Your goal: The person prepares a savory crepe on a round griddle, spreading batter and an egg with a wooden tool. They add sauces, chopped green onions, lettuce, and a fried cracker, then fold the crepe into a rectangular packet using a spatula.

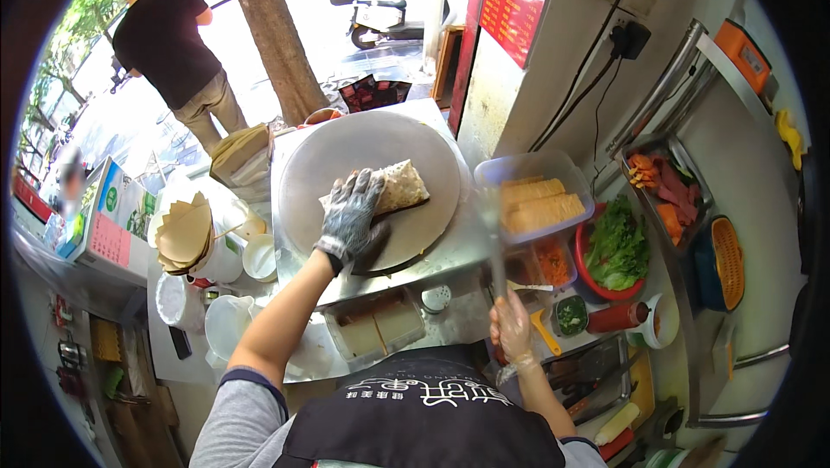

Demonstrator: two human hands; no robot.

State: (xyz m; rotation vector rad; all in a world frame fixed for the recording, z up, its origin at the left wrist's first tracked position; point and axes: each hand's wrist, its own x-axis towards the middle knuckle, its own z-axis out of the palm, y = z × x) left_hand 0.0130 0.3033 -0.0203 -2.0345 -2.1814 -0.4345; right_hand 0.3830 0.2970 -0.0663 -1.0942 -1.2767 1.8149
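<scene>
On the round griddle lies a folded, filled crepe, pale and speckled. My left hand, in a grey work glove, rests flat on the crepe's left part with its fingers stretched out and covers that end. My right hand, in a clear plastic glove, is closed around the handle of a metal spatula. The spatula's long blade points away from me and is smeared by motion. It is to the right of the griddle, in front of a plastic box of flat yellow crackers.
Right of the griddle are shredded carrot, a red bowl of lettuce and a sauce bottle. Paper bags and white tubs stand at left. A person stands outside, near a tree.
</scene>
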